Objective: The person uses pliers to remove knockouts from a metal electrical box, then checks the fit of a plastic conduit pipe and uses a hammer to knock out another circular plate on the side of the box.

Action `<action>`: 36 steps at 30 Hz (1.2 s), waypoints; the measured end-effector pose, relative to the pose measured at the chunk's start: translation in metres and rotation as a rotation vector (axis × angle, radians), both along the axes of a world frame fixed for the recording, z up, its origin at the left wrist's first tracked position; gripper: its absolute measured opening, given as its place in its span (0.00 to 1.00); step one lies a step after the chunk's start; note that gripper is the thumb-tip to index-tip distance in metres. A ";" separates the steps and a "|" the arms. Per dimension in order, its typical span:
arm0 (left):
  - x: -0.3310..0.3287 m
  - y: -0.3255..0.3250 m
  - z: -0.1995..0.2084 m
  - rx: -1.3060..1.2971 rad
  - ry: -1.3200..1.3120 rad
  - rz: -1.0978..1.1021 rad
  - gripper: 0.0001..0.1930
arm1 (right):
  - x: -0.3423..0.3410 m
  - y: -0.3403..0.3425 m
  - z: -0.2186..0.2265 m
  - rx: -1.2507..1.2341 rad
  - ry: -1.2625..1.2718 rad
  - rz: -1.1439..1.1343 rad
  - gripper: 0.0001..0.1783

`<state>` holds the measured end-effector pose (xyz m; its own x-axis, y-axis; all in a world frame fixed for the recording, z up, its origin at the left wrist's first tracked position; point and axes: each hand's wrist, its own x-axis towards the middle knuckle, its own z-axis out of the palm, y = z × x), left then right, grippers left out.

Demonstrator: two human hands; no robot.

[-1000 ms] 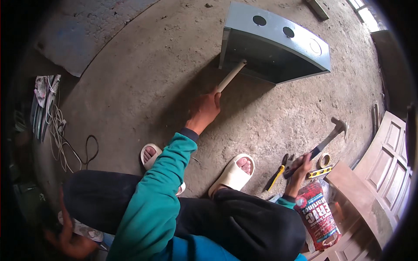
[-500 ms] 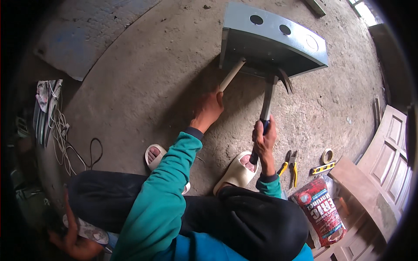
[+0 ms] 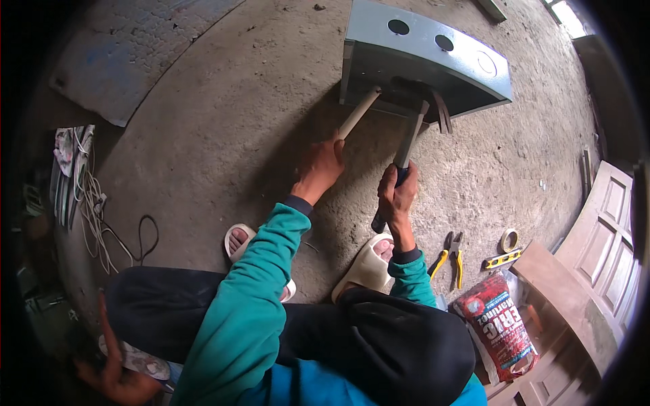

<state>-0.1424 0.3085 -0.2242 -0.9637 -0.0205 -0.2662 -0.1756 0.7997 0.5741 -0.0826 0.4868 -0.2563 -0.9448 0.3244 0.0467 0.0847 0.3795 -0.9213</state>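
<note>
Close to the bottom edge, two knees in dark pants (image 3: 406, 352) are bent, maybe so the hands can work low. Pale slippers (image 3: 362, 271) are on the feet. Beside the right knee lie a red bag (image 3: 497, 328) and yellow-handled pliers (image 3: 460, 269), probably put there to be easy to grab.

Past the knees, the left hand (image 3: 318, 169) is curled snugly around a pale stick (image 3: 359, 114). The right hand (image 3: 398, 193) is wrapped around the dark grip of a hammer (image 3: 412, 135). Its head is by the stick's tip; whether they touch is hard to tell. Holding both by the near end seems to keep the fingers out of the box.

Farthest off, the gray metal box (image 3: 421, 35) sits on the floor (image 3: 203, 176), hollow side toward the person, likely so the tools can reach in.
</note>
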 end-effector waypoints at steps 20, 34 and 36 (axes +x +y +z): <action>0.001 -0.005 -0.002 0.087 0.050 -0.016 0.15 | -0.028 0.003 -0.009 0.218 -0.045 0.180 0.23; 0.008 -0.011 -0.019 0.273 0.179 0.086 0.13 | -0.034 0.001 0.001 0.256 -0.180 0.193 0.19; 0.002 -0.009 -0.017 0.221 0.163 0.062 0.14 | -0.033 0.012 0.004 0.229 -0.116 0.183 0.17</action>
